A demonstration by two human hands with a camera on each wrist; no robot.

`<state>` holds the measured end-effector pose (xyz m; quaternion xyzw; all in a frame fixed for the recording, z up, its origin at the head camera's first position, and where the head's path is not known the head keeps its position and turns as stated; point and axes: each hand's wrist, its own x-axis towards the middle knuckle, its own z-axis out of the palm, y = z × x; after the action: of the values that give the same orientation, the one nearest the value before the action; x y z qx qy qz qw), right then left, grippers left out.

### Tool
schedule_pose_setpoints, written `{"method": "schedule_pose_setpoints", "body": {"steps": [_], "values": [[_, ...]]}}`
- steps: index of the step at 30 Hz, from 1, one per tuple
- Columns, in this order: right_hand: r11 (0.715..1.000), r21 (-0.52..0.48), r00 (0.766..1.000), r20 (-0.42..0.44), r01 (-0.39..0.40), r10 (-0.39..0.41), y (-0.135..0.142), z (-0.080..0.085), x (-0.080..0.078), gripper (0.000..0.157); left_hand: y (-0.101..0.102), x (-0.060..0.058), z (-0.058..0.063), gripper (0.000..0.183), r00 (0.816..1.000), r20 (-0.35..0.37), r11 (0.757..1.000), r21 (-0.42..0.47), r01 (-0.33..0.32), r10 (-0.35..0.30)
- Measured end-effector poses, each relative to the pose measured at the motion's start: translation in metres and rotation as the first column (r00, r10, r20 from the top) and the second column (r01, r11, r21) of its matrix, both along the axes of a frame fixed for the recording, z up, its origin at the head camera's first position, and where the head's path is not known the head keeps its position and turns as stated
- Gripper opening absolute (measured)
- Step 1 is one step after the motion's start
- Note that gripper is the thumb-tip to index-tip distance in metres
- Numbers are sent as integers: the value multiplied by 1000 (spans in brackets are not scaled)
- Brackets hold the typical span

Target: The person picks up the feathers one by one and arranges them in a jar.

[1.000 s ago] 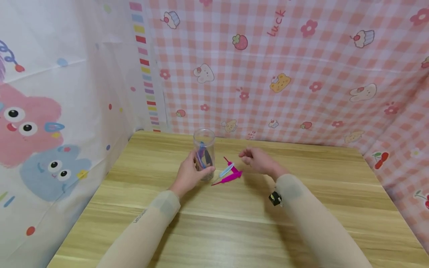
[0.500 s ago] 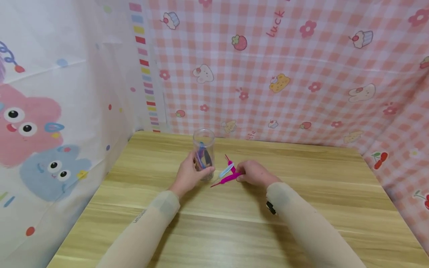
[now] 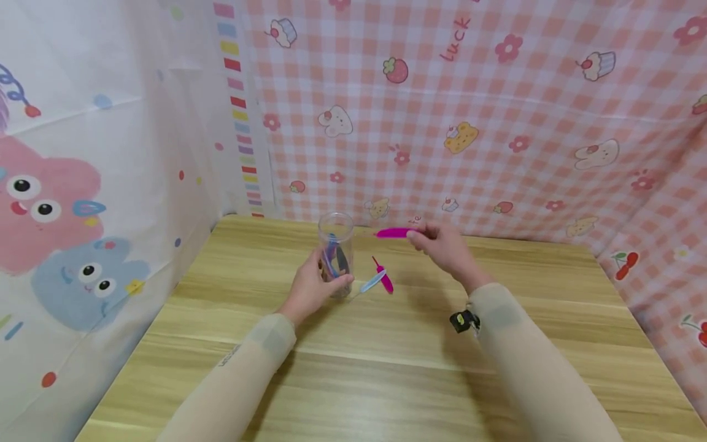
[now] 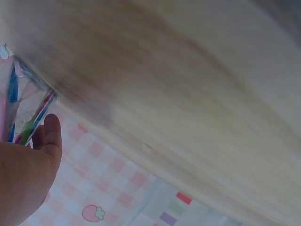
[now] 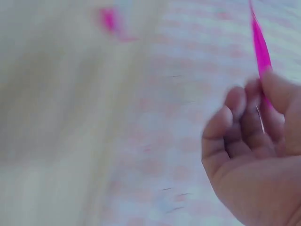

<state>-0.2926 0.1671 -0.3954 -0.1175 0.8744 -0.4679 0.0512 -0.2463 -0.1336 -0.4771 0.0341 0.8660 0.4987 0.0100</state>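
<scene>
My left hand (image 3: 316, 287) grips a clear cylindrical cup (image 3: 336, 226) standing on the table, thumb across its front and fingers round its left side. Slender blue, dark, green and pink pieces show through the wall. My right hand (image 3: 444, 247) is raised, right of the cup, pinching one end of a slim magenta tool (image 3: 393, 233) between thumb and fingers. This tool tapers to a thin tip pointing left toward the cup's rim; its exact kind is unclear. On the table beside the cup, a light blue tool (image 3: 372, 282) crosses a second magenta tool (image 3: 387, 283).
The wood-grain table (image 3: 353, 380) ends at a pink checked cloth (image 3: 420, 110) hanging behind it. A white cloth (image 3: 138, 153) with cartoon figures hangs along the left side. A small black device (image 3: 463, 320) sits at the right wrist.
My right hand has come down to the tools, pinched a magenta one and lifted it up and away from the other two. The left hand and cup have stayed in place.
</scene>
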Motion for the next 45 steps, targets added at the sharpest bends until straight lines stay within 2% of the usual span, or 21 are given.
{"method": "schedule_pose_setpoints", "body": {"steps": [2, 4, 6, 8, 10, 13, 17, 20, 24, 26, 28, 30, 32, 35, 37, 40, 45], "values": [[995, -92, 998, -35, 47, -51, -4, 25, 5, 38, -1, 0, 1, 84, 1000, 1, 1000, -4, -1, 1], [990, -129, 994, -86, 52, -63, -11, 45, 11, 39, -1, -1, 1, 84, 1000, -1, 1000, 0, 1, -1], [995, -100, 986, -159, 30, -46, -20, 61, 18, 39, -2, 0, 3, 84, 1000, -8, 1000, 0, 3, -3], [1000, -22, 970, -241, 8, -13, -30, 70, 24, 34, -1, 0, 3, 83, 1000, -16, 1000, -1, 6, -6], [999, 47, 950, -312, -3, 18, -40, 73, 28, 30, -1, 1, 4, 83, 1000, -17, 1000, -3, 9, -9], [995, 94, 933, -357, -12, 45, -52, 72, 31, 26, -1, 2, 4, 83, 1000, -12, 1000, 1, 14, -14], [997, 54, 930, -360, -55, 71, -64, 70, 32, 24, 0, 3, 5, 84, 1000, -4, 1000, 10, 18, -18], [996, 7, 937, -339, -84, 82, -67, 67, 33, 25, 0, 3, 4, 85, 1000, -7, 1000, 8, 19, -19], [997, -9, 960, -270, -74, 68, -63, 54, 28, 23, 0, 2, 4, 87, 1000, -23, 1000, 2, 18, -18], [996, 59, 975, -208, -68, 79, -58, 38, 23, 25, -1, 1, 4, 87, 999, -29, 1000, 1, 19, -19], [980, 178, 985, -129, -90, 114, -53, 16, 17, 26, -1, 1, 4, 87, 999, -26, 1000, 0, 19, -19], [936, 326, 984, -64, -135, 165, -49, -10, 12, 27, -1, 2, 3, 87, 1000, -18, 1000, 7, 20, -20], [873, 450, 975, -28, -186, 222, -47, -35, 9, 29, -1, 2, 2, 86, 1000, -5, 1000, 11, 18, -18], [788, 576, 949, -63, -219, 310, -48, -63, 7, 33, -1, 3, 2, 86, 1000, 1, 1000, 11, 17, -17], [744, 630, 927, -100, -222, 362, -52, -72, 7, 37, -1, 3, 2, 86, 1000, 1, 1000, 8, 11, -11], [711, 668, 910, -123, -219, 396, -59, -78, 8, 39, 0, 3, 2, 86, 1000, -2, 1000, 11, 4, -4], [697, 687, 919, -107, -208, 380, -67, -78, 10, 32, -1, 2, 3, 88, 1000, -11, 1000, 11, 13, -13]]}}
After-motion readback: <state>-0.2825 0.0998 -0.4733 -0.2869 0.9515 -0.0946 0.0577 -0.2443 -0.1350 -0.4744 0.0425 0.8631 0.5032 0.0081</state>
